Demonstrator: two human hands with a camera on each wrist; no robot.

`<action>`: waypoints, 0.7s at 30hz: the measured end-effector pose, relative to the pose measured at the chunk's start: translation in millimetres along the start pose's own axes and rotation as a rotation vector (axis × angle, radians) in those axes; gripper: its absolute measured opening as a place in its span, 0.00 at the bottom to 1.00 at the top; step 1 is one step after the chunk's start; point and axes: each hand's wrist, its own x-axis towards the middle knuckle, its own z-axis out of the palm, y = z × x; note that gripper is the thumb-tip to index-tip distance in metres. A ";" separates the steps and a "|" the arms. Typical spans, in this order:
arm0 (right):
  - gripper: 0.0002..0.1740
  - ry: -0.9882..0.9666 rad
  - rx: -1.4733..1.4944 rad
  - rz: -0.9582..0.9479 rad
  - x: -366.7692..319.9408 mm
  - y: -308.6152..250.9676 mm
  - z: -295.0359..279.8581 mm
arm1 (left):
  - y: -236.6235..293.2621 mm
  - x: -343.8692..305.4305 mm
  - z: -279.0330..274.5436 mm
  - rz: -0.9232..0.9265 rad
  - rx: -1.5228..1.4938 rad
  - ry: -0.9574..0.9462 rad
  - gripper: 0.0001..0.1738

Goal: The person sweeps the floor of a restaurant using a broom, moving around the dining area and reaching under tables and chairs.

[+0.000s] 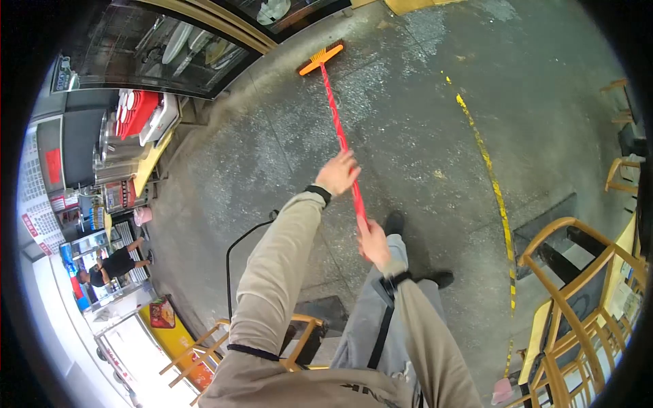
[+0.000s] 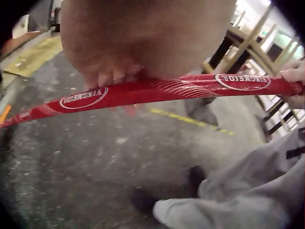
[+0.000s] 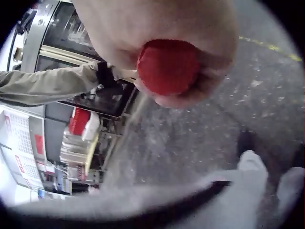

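A broom with a long red handle (image 1: 335, 112) reaches forward over the grey floor. Its orange head (image 1: 322, 59) lies on the floor near the glass-fronted cabinet. My left hand (image 1: 338, 173) holds the handle partway along; in the left wrist view its fingers go behind the red shaft (image 2: 143, 93) between two printed labels. Nearer my body, my right hand (image 1: 373, 243) grips the handle's upper end. The right wrist view shows the rounded red end cap (image 3: 167, 67) poking out of the curled right hand (image 3: 162, 24).
The glass-fronted cabinet (image 1: 170, 47) stands front left, beside a shelf with red and white trays (image 1: 136, 112). A person in black (image 1: 115, 264) is at the far left. Wooden chairs (image 1: 578, 285) stand at right. A yellow line (image 1: 486, 160) runs along the floor.
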 end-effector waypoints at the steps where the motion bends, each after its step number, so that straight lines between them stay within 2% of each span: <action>1: 0.25 -0.005 0.018 -0.003 5.6 -20.8 11.8 | -12.8 4.4 -10.3 -0.058 -0.082 -0.027 0.22; 3: 0.25 -0.141 0.164 0.131 8.9 -41.0 19.7 | -14.2 8.3 -20.2 -0.109 -0.157 -0.070 0.24; 5: 0.26 -0.094 0.165 0.128 5.0 -27.1 -5.2 | 5.2 9.6 -16.3 -0.148 -0.268 -0.083 0.28; 8: 0.28 -0.030 0.141 0.117 -8.4 13.6 -76.3 | 55.5 9.3 37.1 -0.145 -0.329 -0.057 0.31; 9: 0.26 0.011 0.082 0.121 -28.8 16.8 -99.9 | 80.2 3.3 57.7 -0.128 -0.323 -0.044 0.32; 11: 0.25 0.045 -0.007 0.117 -51.2 61.3 -161.8 | 136.6 -12.8 96.6 -0.087 -0.339 0.001 0.32; 12: 0.25 0.010 0.028 0.086 -76.9 72.1 -189.5 | 164.8 -22.7 113.4 -0.064 -0.365 0.040 0.32; 13: 0.25 0.013 0.018 0.136 -108.0 76.8 -213.4 | 194.9 -35.4 121.1 -0.035 -0.394 0.011 0.32; 14: 0.25 0.045 -0.091 0.120 -141.5 84.4 -235.8 | 224.9 -48.6 128.3 -0.006 -0.423 -0.014 0.31; 16: 0.25 0.119 -0.203 0.086 -196.4 140.5 -289.8 | 286.8 -82.5 152.6 0.137 -0.395 0.025 0.30; 17: 0.25 0.186 -0.379 0.064 -231.2 162.7 -312.9 | 322.6 -102.9 165.2 0.179 -0.412 0.046 0.30; 18: 0.26 0.175 -0.400 0.023 -269.7 174.7 -330.9 | 360.3 -123.4 177.0 0.222 -0.411 0.087 0.27; 19: 0.26 0.238 -0.440 0.145 -303.4 219.1 -360.1 | 401.5 -144.3 184.8 0.224 -0.418 0.092 0.25; 20: 0.27 0.261 -0.423 0.150 -347.7 236.4 -370.4 | 443.2 -165.4 184.7 0.179 -0.511 0.057 0.22; 21: 0.27 0.254 -0.461 0.148 -394.3 267.3 -387.7 | 482.0 -187.5 182.8 0.167 -0.557 -0.118 0.21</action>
